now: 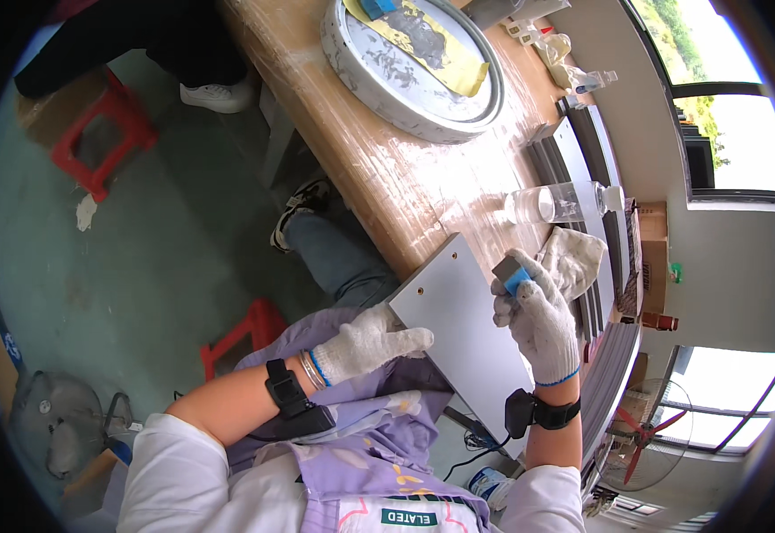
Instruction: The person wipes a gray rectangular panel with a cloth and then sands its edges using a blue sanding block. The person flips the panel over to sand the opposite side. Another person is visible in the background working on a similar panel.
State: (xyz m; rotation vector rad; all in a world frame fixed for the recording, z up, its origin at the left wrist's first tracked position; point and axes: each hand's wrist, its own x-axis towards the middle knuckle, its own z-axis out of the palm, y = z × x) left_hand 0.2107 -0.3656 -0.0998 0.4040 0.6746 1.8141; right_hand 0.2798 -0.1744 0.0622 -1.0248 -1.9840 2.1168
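Observation:
A flat grey panel (460,324) with small holes near its far end lies slantwise in front of me, that end at the table's edge. My left hand (361,345), in a white knitted glove, grips its left edge with the thumb on top; the other fingers are partly hidden. Over the panel's right side, my gloved right hand (540,324) is closed around a small blue and dark grey block (514,275). Whether the block touches the panel I cannot tell. A crumpled white cloth (576,259) lies just beyond that hand.
On the wooden table (379,169) stand a round grey-smeared lid or tub (361,80) with a yellow sheet (472,75) on it, and a clear bottle (565,202) lying down. Dark panels (574,147) lie along the right. Red stools (250,333) stand on the floor; another person's leg shows.

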